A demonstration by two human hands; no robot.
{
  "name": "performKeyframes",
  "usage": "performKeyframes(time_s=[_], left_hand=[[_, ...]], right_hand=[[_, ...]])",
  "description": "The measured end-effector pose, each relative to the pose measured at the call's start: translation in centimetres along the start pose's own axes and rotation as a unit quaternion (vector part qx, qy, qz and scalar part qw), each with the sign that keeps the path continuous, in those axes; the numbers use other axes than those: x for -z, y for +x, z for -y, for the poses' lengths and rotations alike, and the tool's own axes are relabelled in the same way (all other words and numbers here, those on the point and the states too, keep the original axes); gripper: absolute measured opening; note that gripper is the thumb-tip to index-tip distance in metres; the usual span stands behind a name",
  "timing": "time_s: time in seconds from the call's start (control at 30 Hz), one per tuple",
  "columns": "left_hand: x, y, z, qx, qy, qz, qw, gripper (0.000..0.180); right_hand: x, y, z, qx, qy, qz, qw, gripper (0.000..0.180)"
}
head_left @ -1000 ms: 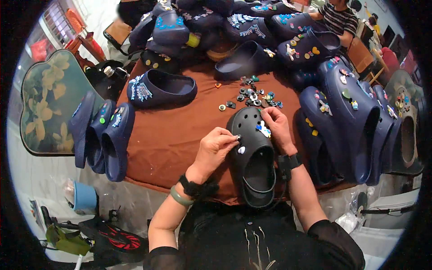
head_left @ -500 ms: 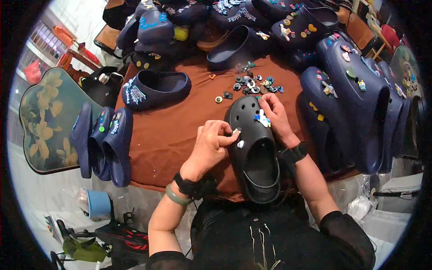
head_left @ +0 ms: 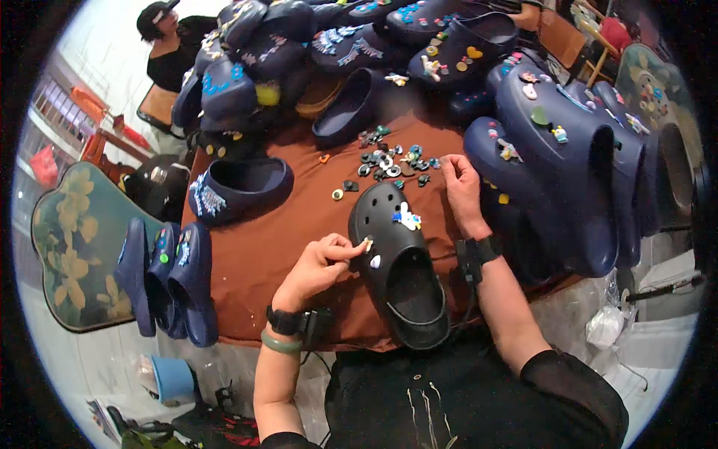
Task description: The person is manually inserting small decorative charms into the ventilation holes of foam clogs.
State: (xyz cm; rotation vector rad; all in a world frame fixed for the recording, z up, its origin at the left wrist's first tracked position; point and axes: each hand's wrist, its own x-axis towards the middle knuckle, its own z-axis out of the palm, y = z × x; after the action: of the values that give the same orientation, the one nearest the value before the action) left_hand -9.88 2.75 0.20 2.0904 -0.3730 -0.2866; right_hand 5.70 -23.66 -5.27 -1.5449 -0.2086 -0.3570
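Note:
A black clog (head_left: 407, 288) lies toe-away on the brown tablecloth (head_left: 254, 254) in front of me. My left hand (head_left: 318, 266) pinches a small charm (head_left: 368, 243) against the clog's left side, just above a white charm (head_left: 375, 261) set in it. A blue and white charm (head_left: 407, 218) sits on the clog's toe. My right hand (head_left: 460, 187) reaches past the toe, its fingertips at the edge of a pile of loose charms (head_left: 389, 159). Whether it holds one is hidden.
Navy clogs with charms are heaped along the back (head_left: 419, 37) and right (head_left: 568, 157). One navy clog (head_left: 239, 187) lies at left, and more (head_left: 168, 280) hang off the table's left edge. A person in black (head_left: 172, 45) sits at the far left corner. A blue cup (head_left: 172, 378) stands on the floor.
My right hand left the clog's toe and moved forward to the pile of charms. My left hand stays at the clog's left side, still pinching a charm.

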Motion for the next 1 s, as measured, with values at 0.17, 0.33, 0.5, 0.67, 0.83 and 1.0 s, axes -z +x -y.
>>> performKeyframes(time_s=[0.17,0.33,0.5,0.67,0.83,1.0], left_hand=[[0.8,0.4,-1.9,0.064,-0.162,-0.017,0.984,0.033],[1.3,1.4,-3.5,0.019,-0.134,-0.084,0.987,0.020],[1.6,4.1,-3.8,0.028,-0.096,-0.144,0.984,0.020],[1.1,6.1,-3.9,0.023,-0.126,-0.188,0.974,0.020],[-0.3,7.9,-4.5,0.014,-0.203,-0.155,0.967,0.020],[-0.6,8.3,-4.4,-0.031,-0.177,-0.128,0.975,0.022]], right_hand=[[-0.1,-0.2,-0.8,0.076,-0.186,0.088,0.976,0.016],[0.1,-0.8,-0.4,0.159,-0.350,0.129,0.914,0.017],[0.0,-0.7,-0.2,0.174,-0.340,0.107,0.918,0.014],[-1.3,-1.2,2.5,0.062,-0.059,0.132,0.987,0.016],[-2.4,-3.0,5.4,-0.079,0.107,0.181,0.975,0.012],[-2.5,-3.4,5.9,-0.055,0.101,0.212,0.970,0.012]])
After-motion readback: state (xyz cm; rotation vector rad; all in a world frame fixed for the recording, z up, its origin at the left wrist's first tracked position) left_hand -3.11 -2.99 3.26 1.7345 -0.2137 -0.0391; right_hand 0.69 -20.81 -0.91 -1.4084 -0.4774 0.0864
